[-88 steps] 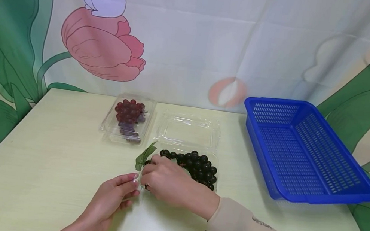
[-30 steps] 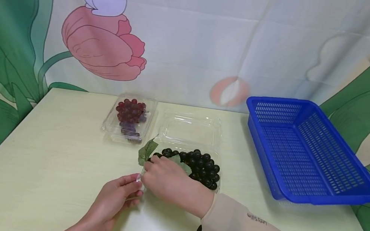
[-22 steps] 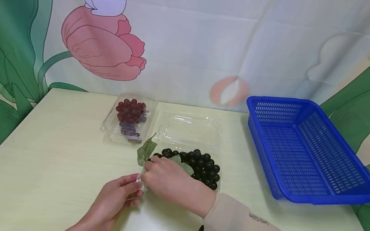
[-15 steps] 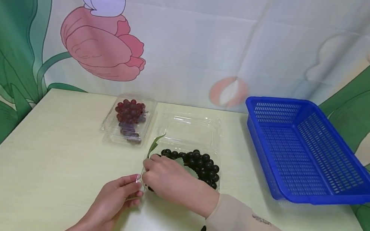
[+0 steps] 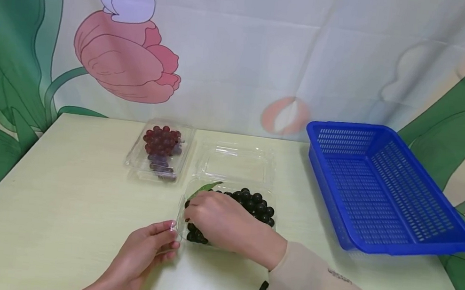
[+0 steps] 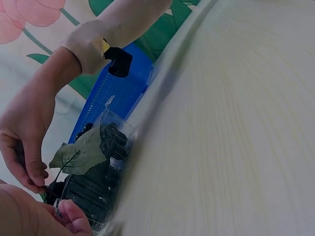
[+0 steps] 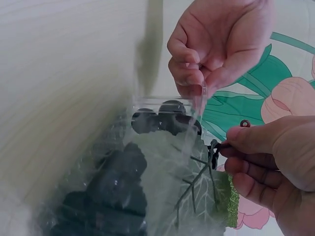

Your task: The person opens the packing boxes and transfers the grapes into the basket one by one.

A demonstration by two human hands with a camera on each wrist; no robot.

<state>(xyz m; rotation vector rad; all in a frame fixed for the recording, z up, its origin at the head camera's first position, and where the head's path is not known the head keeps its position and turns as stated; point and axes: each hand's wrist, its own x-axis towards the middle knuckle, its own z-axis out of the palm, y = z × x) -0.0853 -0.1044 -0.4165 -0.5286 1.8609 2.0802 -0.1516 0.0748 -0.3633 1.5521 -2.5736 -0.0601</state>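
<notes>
Dark grapes [image 5: 257, 206] lie in the base of a hinged clear box [image 5: 234, 164], whose lid lies folded back behind it. My left hand [image 5: 140, 251] pinches the box's near left edge between thumb and fingers. Over the left part of the box, my right hand [image 5: 229, 220] pinches the grape stem, plainly seen in the right wrist view between thumb and fingers [image 7: 251, 140]. A green leaf [image 5: 206, 188] shows beyond that hand, and another leaf [image 6: 81, 155] spreads over the grapes in the left wrist view. My right hand hides the middle of the bunch.
A closed clear box [image 5: 131, 155] holding red and purple grapes [image 5: 161, 141] stands at the back left. On the right of the table [image 5: 60, 202] is a blue mesh basket [image 5: 332, 207]. A printed curtain [image 5: 233, 60] hangs behind the table.
My right hand has moved slightly right, and the leaf by it has tipped from upright to lying over the box. More grapes show at the box's near left. My left hand keeps its hold.
</notes>
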